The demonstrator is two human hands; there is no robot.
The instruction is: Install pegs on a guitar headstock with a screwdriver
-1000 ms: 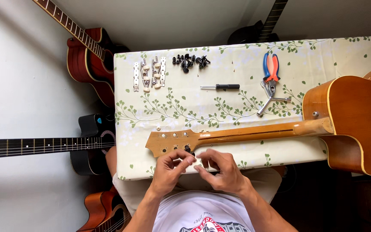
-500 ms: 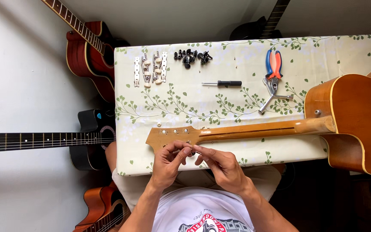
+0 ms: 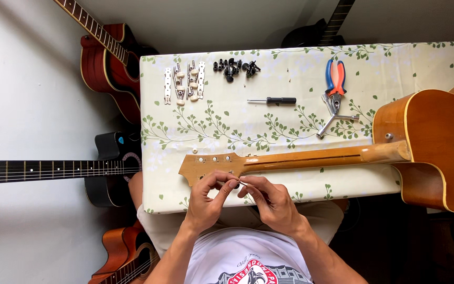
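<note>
Both hands met at the near edge of the guitar headstock (image 3: 206, 165): left hand (image 3: 206, 197) fingers (image 3: 226, 185) and right hand (image 3: 269, 202) fingers (image 3: 249, 188) were pinched nearly shut on a small part (image 3: 237, 183) held between the fingertips, too small to identify. Headstock lay just beyond the fingertips on the surface (image 3: 290, 121), neck (image 3: 321, 156) running off past the right fingers to the guitar body (image 3: 437, 142). Well beyond the fingers lay tuner strips (image 3: 184, 83), black small parts (image 3: 235, 68), a screwdriver (image 3: 273, 100) and pliers (image 3: 334, 84).
</note>
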